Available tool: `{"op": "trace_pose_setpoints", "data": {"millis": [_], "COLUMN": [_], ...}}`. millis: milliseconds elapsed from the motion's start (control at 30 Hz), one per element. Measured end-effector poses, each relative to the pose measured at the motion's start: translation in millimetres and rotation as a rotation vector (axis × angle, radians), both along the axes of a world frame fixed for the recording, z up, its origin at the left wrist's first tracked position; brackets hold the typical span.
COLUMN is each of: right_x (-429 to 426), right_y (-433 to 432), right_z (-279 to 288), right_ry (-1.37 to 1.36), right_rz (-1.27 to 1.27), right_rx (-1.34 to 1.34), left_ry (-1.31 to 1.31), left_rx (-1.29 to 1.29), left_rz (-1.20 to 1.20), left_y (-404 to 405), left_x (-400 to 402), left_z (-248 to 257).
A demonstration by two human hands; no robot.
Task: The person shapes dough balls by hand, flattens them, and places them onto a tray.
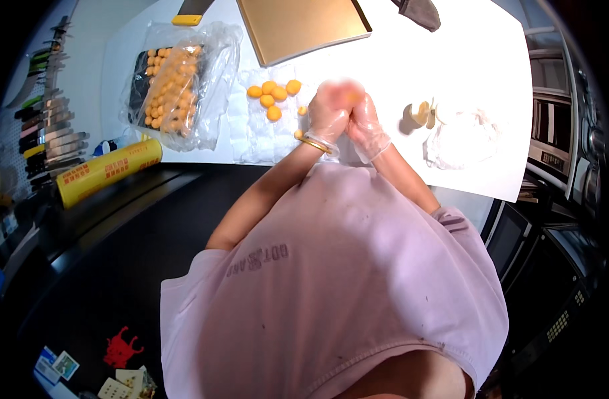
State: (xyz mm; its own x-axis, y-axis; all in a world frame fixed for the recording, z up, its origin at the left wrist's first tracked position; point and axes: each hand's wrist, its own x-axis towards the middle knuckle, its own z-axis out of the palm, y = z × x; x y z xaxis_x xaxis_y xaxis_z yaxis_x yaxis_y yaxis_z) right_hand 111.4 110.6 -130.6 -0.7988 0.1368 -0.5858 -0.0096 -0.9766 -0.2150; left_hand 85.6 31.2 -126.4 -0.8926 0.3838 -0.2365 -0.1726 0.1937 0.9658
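My left hand and my right hand, both in clear plastic gloves, meet above the white table. Between their fingertips is a small yellow-orange piece, blurred by glare; which hand grips it is hard to tell. A gold bangle circles my left wrist. Left of the hands, several orange-yellow balls lie on a clear plastic sheet, with two smaller pieces close to my left hand. Farther left, a dark tray bears rows of small orange balls, partly under clear plastic.
A gold-coloured board lies at the back, a yellow-handled scraper at the back left. Pale curved pieces and a crumpled clear plastic bag are at right. A yellow cling-film roll sits by the left front edge.
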Motion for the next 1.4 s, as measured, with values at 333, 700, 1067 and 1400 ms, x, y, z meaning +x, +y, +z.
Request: {"op": "trace_pose_setpoints", "data": {"millis": [333,700,1067,1400], "right_x": [7.0,0.2,-0.5,-2.5], "right_y": [23.9,6.5,22.3,-4.9], "right_z": [12.6,29.3,75.5,100.8], "right_ry": [0.205,0.050,0.548,0.115], "right_rz": [0.283,0.014,0.203,-0.045], "right_rx": [0.818,0.611,0.212,0.163], "left_ry": [-0.305,-0.417,0.868,1.149], "left_rx": [0.310,0.204,-0.026,-0.033], "left_rz": [-0.093,0.018,-0.293,-0.104], "left_y": [-8.3,6.9,-8.5,-5.0], "left_x": [-26.2,-11.7,-24.3,-23.2], "left_z": [28.8,61.3,99.9,85.9]}}
